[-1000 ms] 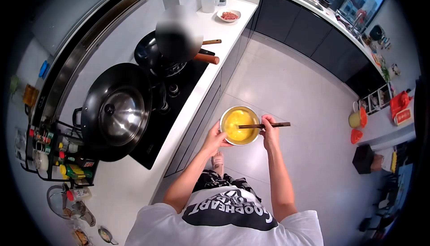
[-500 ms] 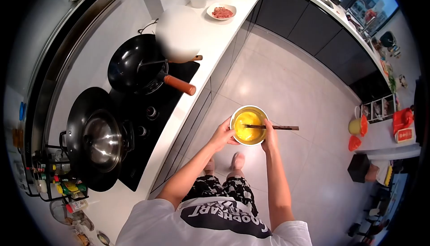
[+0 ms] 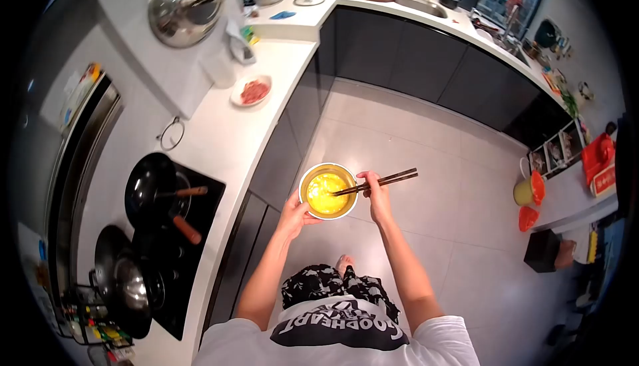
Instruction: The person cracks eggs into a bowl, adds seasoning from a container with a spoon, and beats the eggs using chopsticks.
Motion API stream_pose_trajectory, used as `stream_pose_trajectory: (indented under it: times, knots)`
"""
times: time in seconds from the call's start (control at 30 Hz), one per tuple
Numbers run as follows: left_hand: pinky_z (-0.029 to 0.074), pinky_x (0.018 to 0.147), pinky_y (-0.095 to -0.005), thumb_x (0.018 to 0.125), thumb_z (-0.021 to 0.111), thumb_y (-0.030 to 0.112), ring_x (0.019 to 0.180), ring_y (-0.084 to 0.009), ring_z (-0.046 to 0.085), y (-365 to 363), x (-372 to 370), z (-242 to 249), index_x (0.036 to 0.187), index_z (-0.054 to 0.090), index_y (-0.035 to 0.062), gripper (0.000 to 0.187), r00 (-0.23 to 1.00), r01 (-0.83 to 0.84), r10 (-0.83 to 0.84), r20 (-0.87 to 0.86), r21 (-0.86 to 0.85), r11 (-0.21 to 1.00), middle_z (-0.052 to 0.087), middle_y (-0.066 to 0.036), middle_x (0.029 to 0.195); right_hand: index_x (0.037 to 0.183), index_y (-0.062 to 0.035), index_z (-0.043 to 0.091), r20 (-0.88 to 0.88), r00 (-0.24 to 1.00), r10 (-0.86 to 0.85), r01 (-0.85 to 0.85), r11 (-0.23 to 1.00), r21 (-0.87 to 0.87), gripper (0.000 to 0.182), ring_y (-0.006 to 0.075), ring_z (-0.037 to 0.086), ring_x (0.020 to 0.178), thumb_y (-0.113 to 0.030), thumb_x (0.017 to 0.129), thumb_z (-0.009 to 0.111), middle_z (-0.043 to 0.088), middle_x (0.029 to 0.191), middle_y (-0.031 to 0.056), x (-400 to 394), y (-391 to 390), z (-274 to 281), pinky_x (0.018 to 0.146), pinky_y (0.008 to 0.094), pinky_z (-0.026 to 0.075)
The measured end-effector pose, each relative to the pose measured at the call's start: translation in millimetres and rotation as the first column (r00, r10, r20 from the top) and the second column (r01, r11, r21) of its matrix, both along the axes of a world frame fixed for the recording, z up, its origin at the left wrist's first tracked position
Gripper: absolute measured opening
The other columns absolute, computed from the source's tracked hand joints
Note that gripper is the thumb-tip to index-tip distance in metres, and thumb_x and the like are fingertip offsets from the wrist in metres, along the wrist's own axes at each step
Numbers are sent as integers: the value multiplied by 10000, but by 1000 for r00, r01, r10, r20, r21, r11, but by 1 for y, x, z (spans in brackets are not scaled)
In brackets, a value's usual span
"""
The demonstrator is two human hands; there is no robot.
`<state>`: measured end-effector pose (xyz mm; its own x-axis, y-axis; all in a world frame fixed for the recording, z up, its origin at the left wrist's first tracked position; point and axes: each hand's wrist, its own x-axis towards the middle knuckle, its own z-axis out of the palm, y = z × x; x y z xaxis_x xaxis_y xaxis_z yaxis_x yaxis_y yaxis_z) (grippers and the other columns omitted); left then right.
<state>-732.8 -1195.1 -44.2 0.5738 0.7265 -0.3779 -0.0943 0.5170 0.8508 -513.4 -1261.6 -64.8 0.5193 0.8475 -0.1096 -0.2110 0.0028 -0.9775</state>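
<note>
The left hand (image 3: pixel 295 211) grips the round shiny metal bowl of yellow egg (image 3: pixel 327 191) from below. Just beside it, the right hand (image 3: pixel 378 198) pinches thin dark wooden chopsticks (image 3: pixel 377 182), tips in the egg. Keep the bowl level and stir gently so nothing spills

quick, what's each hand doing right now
Left hand: closed on the rim of the bowl of beaten egg.
Right hand: closed on the chopsticks, tips in the bowl.

Open floor (image 3: pixel 426 146) fills centre and right of frame. White counter (image 3: pixel 219 146) edges the left. Dark cabinets (image 3: pixel 426 66) block the upper right.
</note>
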Motion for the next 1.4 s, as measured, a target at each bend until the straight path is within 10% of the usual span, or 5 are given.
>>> stream_pose_trajectory:
  times: [0.6, 1.03, 1.17, 1.3, 1.4]
  knots:
    - [580, 673, -403, 831, 435, 19, 781, -258, 653, 160, 444, 8, 1310, 352, 90, 492, 904, 415, -411, 115, -9, 910, 581, -139, 976, 748, -22, 616, 259, 947, -189, 222, 969, -104, 199, 69, 529, 506, -197, 841, 634, 581, 595, 12, 376, 63, 42, 470, 219, 400]
    - [583, 697, -408, 840, 462, 69, 795, -260, 657, 261, 746, 12, 1303, 341, 80, 479, 840, 529, -528, 125, 31, 848, 589, -160, 995, 921, 24, 606, 171, 779, -603, 600, 796, 75, 264, 154, 651, 731, -236, 891, 573, 654, 803, 87, 642, 146, 54, 552, 249, 511]
    - [583, 696, -412, 820, 446, 38, 792, -282, 658, 284, 837, 13, 1325, 328, 82, 520, 832, 539, -537, 138, 27, 842, 586, -169, 992, 958, 35, 607, 75, 947, -313, 318, 947, -55, 302, 171, 650, 736, -249, 921, 515, 659, 854, 120, 733, 155, 65, 546, 263, 506]
    - [582, 694, -412, 812, 445, 33, 802, -296, 659, 304, 924, 20, 1343, 318, 83, 548, 841, 521, -517, 159, 18, 853, 585, -167, 1006, 866, 0, 610, 198, 810, -552, 538, 834, 126, 266, 135, 643, 701, -251, 903, 529, 633, 776, 74, 838, 183, 69, 516, 249, 494]
    - [582, 694, -408, 816, 444, 34, 804, -293, 659, 317, 988, 29, 1320, 352, 82, 515, 867, 482, -478, 143, 12, 876, 587, -166, 1029, 845, -15, 583, 354, 905, -235, 256, 966, -14, 195, 105, 622, 652, -203, 886, 548, 614, 754, 33, 906, 196, 79, 511, 231, 478]
